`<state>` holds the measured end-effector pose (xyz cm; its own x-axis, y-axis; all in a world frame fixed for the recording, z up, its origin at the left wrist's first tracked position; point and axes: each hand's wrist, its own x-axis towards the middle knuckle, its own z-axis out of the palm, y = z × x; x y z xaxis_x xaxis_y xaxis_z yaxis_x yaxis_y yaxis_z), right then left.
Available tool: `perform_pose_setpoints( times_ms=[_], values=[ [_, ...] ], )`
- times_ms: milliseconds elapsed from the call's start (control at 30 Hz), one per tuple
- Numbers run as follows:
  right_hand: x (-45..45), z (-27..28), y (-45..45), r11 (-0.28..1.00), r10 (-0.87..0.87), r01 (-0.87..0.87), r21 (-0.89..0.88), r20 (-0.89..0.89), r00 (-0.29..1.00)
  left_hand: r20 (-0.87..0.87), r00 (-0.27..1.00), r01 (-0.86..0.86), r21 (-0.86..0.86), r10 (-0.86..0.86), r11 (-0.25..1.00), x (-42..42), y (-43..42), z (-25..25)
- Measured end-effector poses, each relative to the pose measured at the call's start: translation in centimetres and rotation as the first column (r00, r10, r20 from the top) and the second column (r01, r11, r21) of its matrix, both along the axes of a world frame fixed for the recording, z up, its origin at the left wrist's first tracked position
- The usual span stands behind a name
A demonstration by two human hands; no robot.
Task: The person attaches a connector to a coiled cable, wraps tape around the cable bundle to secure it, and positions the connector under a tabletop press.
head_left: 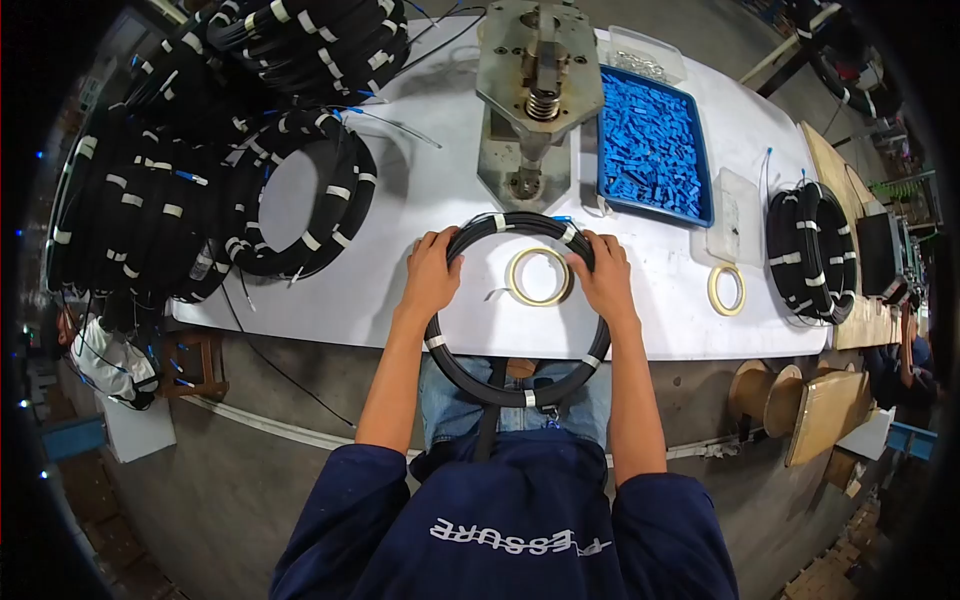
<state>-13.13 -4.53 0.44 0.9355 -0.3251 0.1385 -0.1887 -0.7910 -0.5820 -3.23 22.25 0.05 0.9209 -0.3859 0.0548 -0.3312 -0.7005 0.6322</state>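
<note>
A coil of black cable (454,371), bound at intervals with white tape, is held between my two hands at the table's front edge. Its far part lies over the white tabletop, and its near part hangs over my lap. My left hand (432,272) is closed round the upper left of the ring. On the upper right, my right hand (604,278) grips it the same way. A small blue connector (563,219) shows at the coil's top. Inside the ring, near my right hand, lies a roll of cream tape (541,302) with a loose end to the left.
Straight ahead stands a metal press (540,60). Right of it is a blue tray (709,205) full of small blue pieces, beside a clear plastic box (735,215). A second tape roll (726,309) and another coil (785,255) lie further right. Stacked black coils (130,225) crowd the left.
</note>
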Motion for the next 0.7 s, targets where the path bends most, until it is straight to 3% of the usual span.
perform_pose_setpoints(
  times_ms=[133,167,233,267,367,400,467,567,633,700],
  values=[
    [0.4,-1.0,-0.9,0.997,0.045,-0.042,0.062,-0.048,0.998,0.039,0.999,0.029,-0.041,-0.028,0.999,0.0,0.3,-0.1],
    [0.4,-1.1,-1.1,0.995,0.070,-0.069,0.078,-0.013,0.997,0.042,0.998,0.047,-0.048,-0.045,0.998,0.0,0.3,0.3],
    [0.1,0.8,-0.9,0.946,0.069,-0.083,0.313,0.055,0.996,0.046,0.999,0.034,-0.206,-0.025,0.978,-0.6,0.5,1.2],
    [-0.1,1.5,-0.8,0.960,0.083,-0.122,0.254,0.159,0.984,0.072,0.997,0.024,-0.263,-0.005,0.965,-0.7,0.8,1.1],
    [-0.9,4.7,-0.5,0.928,0.105,-0.143,0.343,0.128,0.986,-0.155,0.986,-0.115,-0.402,0.056,0.909,-1.9,1.0,2.8],
    [-0.9,5.2,-0.5,0.887,0.112,-0.136,0.442,0.082,0.990,-0.147,0.988,-0.111,-0.401,0.056,0.910,-2.1,1.0,3.7],
    [-1.5,7.0,-0.4,0.892,0.132,-0.180,0.415,0.143,0.981,-0.180,0.981,-0.142,-0.430,0.069,0.891,-3.2,1.0,6.2],
    [-2.1,10.3,0.0,0.907,0.136,-0.221,0.359,0.247,0.959,-0.004,0.997,-0.071,-0.526,0.081,0.847,-3.8,1.0,8.4],
    [-2.3,11.6,-0.1,0.911,0.134,-0.238,0.338,0.302,0.944,0.003,0.997,-0.061,-0.521,0.073,0.851,-3.6,1.1,9.8],
    [-2.3,12.7,0.0,0.887,0.100,-0.252,0.386,0.372,0.923,0.060,0.995,-0.019,-0.685,0.082,0.728,-3.2,0.9,10.9]
  ],
)
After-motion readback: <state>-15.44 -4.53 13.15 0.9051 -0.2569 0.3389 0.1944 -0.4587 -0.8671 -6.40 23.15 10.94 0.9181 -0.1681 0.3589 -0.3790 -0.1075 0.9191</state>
